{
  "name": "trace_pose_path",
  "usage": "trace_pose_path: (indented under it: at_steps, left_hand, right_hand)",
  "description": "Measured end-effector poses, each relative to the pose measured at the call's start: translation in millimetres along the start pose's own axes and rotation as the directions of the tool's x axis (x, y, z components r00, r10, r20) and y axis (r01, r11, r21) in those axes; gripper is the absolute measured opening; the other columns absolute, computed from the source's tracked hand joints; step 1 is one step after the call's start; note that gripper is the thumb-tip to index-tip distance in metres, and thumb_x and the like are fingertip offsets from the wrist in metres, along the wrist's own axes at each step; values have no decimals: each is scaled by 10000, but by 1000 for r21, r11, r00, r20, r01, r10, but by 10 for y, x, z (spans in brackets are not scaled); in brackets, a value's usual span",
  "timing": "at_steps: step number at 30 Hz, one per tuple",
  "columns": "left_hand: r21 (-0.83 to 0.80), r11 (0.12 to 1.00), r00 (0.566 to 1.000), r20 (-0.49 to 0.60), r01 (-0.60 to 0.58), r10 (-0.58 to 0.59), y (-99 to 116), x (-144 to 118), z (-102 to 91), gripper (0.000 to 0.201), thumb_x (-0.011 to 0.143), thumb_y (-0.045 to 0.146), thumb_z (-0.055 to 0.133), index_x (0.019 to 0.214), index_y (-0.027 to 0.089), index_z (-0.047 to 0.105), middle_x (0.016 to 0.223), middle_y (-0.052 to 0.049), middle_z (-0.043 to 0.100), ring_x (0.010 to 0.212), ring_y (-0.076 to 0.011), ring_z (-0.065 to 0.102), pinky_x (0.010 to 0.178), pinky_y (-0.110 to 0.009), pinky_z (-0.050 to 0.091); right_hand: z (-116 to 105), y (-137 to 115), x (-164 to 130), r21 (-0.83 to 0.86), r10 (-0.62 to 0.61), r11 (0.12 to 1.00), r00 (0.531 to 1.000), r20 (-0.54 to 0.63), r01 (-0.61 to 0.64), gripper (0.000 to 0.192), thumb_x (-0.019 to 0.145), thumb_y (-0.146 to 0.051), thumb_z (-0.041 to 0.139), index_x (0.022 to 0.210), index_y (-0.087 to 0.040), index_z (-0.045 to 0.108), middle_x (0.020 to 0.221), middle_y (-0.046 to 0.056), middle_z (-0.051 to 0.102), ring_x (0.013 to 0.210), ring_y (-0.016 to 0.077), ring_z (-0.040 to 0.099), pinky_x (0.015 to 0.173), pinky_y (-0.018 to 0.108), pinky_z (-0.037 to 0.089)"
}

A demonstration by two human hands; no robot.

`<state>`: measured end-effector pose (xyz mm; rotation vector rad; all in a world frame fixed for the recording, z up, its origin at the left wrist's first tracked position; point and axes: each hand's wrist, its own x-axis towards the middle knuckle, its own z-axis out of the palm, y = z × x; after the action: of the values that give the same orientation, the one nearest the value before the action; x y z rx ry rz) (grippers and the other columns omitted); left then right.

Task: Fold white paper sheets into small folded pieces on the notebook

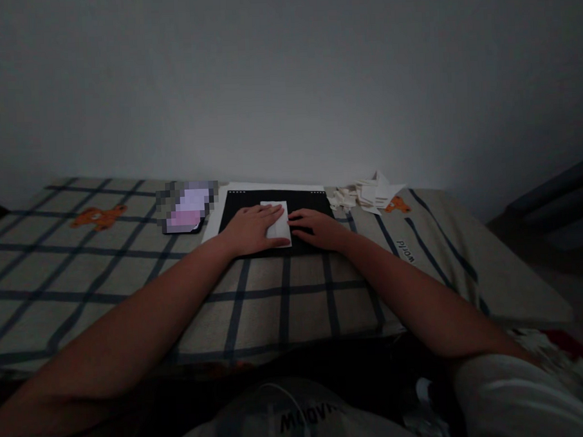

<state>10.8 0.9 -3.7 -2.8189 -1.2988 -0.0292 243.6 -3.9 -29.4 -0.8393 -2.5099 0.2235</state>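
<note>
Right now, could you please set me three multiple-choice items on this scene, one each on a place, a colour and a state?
1. Where does the pile of folded white papers lie?
A. right of the black mat
B. on the phone
C. in the person's lap

2. What colour is the mat under the hands?
A. red
B. black
C. yellow

3. How does the left hand stand to the white paper?
A. lifted well above it
B. pressed flat on it
C. far off to its side

Answers: 1 A, the pile sits on the checked cloth beyond the mat's right edge. 2 B, the mat shows black around the paper. 3 B, the palm and fingers lie flat across the paper, with the right hand at its other edge.
</note>
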Motion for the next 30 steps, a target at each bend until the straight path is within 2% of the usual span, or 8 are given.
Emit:
trace_pose_path:
  at_steps: [8,17,22,30]
  left_hand:
    - [14,1000,1000,-11,3,-3,-5,7,22,947,824,800,301,1535,181,212,1561,-97,305,1392,-325,314,1098,-443,249]
    - [13,1000,1000,15,1,-1,-6,9,7,908,843,771,314,1538,196,203,1573,-86,277,1390,-344,301,1091,-472,255]
    - [14,1000,1000,-5,9,-9,17,7,13,926,836,777,326,1534,179,214,1557,-112,311,1380,-349,316,1089,-467,259]
    - [-3,1000,1000,-10,14,-14,35,17,28,961,819,797,326,1534,166,212,1563,-113,296,1386,-355,298,1095,-480,247]
  right_hand:
    - [5,0,-2,-41,13,999,1000,15,-13,327,914,-250,536,1208,-161,650,1253,138,615,1169,233,563,1021,458,446]
    - [7,17,-3,-60,-4,998,1000,30,6,332,912,-226,532,1209,-137,650,1269,155,607,1181,240,559,1024,455,446]
    - [5,10,2,-67,11,998,999,32,-9,328,910,-230,542,1200,-127,654,1264,158,610,1176,241,564,1025,452,449]
    - [-11,-20,9,-38,21,999,1000,19,-20,300,907,-229,554,1180,-178,668,1247,130,619,1156,238,571,1011,471,454]
